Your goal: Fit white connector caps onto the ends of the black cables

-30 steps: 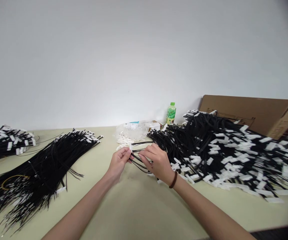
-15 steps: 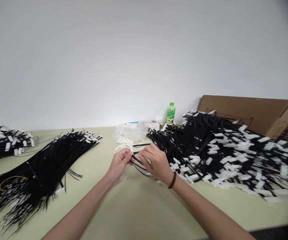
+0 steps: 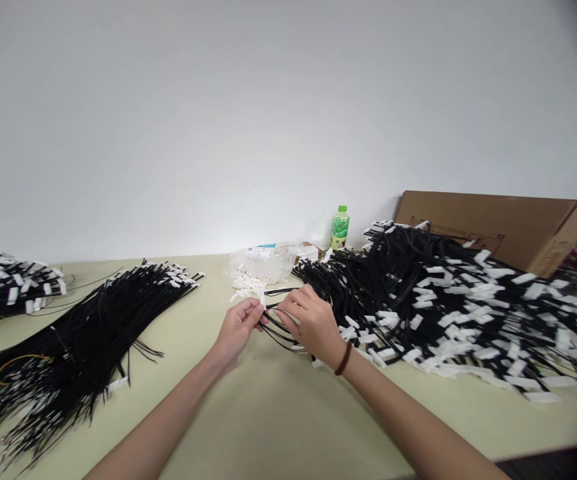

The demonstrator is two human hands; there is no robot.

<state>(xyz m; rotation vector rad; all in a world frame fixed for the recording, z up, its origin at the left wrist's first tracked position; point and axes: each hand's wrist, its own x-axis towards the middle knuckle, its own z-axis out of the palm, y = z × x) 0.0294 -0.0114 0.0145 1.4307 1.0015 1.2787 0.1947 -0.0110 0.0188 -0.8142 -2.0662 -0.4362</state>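
Observation:
Several thin black cables (image 3: 279, 333) curve between my two hands over the middle of the table. My left hand (image 3: 241, 328) pinches them beside a small white connector (image 3: 262, 298), which stands up from the fingertips. My right hand (image 3: 313, 323), with a dark red band at the wrist, has its fingers closed on the cables just to the right. Its fingertips are partly hidden. Behind my hands a clear plastic bag (image 3: 288, 257) lies with small white connectors (image 3: 251, 279) in and in front of it.
A large pile of black cables with white tags (image 3: 448, 313) covers the right side. Black cable bundles (image 3: 98, 333) lie at the left. A green-capped bottle (image 3: 339, 229) and a cardboard box (image 3: 483, 227) stand against the wall.
The whole view has shifted very slightly. Both hands keep their hold on the cables, with almost no movement.

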